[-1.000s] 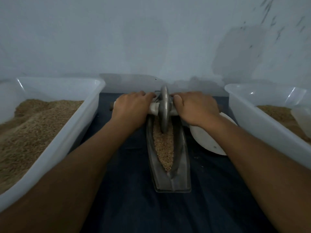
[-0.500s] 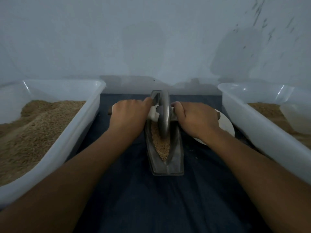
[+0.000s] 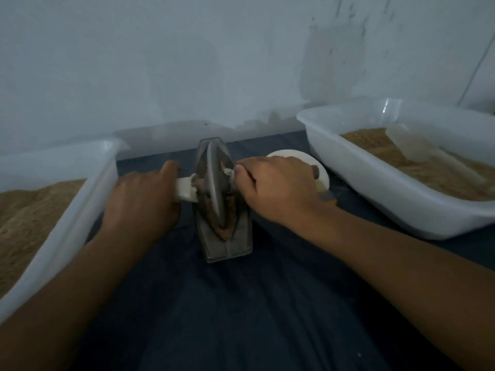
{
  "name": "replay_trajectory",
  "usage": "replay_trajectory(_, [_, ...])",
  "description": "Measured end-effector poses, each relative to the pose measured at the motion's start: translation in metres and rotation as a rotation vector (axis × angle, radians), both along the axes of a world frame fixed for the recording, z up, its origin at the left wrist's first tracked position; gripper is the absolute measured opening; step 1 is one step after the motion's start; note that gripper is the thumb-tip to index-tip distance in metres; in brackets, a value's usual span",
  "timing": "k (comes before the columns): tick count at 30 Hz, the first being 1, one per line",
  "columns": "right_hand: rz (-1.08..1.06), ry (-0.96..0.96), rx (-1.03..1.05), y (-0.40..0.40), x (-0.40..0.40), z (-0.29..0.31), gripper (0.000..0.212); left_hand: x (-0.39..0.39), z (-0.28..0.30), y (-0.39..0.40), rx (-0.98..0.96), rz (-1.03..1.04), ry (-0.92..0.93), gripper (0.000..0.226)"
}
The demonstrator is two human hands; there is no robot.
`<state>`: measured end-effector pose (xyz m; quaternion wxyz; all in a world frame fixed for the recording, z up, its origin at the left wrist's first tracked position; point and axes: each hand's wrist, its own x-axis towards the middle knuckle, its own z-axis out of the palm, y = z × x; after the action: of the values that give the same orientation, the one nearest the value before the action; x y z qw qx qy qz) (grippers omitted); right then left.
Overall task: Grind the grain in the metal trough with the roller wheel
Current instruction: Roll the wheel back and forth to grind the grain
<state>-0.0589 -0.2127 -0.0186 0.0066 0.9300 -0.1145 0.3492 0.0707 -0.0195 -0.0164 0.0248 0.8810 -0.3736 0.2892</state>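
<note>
Rolled nearer, roller wheel (image 3: 213, 187) sits mid-trough (image 3: 227, 245); no writing legible.

The narrow, boat-shaped grey metal trough (image 3: 227, 243) lies lengthwise on the dark blue cloth, its near end squared off and its far end toward the wall. The thin grey metal roller wheel (image 3: 213, 186) stands upright on edge inside the trough channel, about midway along its length. A pale horizontal axle handle (image 3: 184, 189) passes through the wheel hub — one end projecting to each side. The brown grain (image 3: 223, 226) fills the channel around the wheel base — a tapered heap visible at the near side.
</note>
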Motion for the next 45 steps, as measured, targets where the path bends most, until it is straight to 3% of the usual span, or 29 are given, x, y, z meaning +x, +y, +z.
replay_trajectory(3, [0.012, -0.009, 0.058, -0.007, 0.015, -0.004, 0.044, 0.002, -0.002, -0.009, 0.037, 0.035, -0.037, 0.045])
replay_trajectory(8, [0.021, 0.049, 0.008, -0.020, 0.044, -0.005, 0.048, 0.021, -0.002, -0.025, 0.103, 0.098, 0.013, 0.057])
replay_trajectory(14, [0.060, 0.294, 0.140, -0.045, 0.090, 0.009, 0.049, 0.042, 0.002, -0.049, 0.148, 0.053, -0.024, 0.055])
replay_trajectory(18, [0.025, 0.352, 0.187, -0.053, 0.105, 0.011, 0.049, 0.051, 0.008, -0.064, 0.163, 0.004, -0.036, 0.048])
replay_trajectory(21, [0.015, 0.313, 0.152, -0.050, 0.105, 0.011, 0.051, 0.052, 0.005, -0.063, 0.111, 0.005, 0.033, 0.055])
replay_trajectory(24, [0.027, 0.261, 0.087, -0.045, 0.096, 0.007, 0.047, 0.046, -0.004, -0.058, 0.041, 0.063, -0.019, 0.065])
replay_trajectory(28, [-0.007, 0.279, 0.092, -0.039, 0.078, 0.005, 0.049, 0.034, -0.007, -0.053, 0.116, 0.120, -0.014, 0.047])
replay_trajectory(31, [0.028, 0.257, 0.127, -0.032, 0.058, -0.001, 0.054, 0.019, 0.000, -0.047, 0.114, 0.147, 0.037, 0.049])
replay_trajectory(39, [0.126, 0.034, 0.025, -0.001, 0.003, 0.002, 0.050, -0.021, -0.001, -0.011, 0.078, 0.060, -0.033, 0.056])
replay_trajectory(45, [0.121, 0.037, 0.122, -0.004, 0.000, -0.003, 0.050, -0.023, 0.005, -0.017, 0.117, 0.098, -0.063, 0.053])
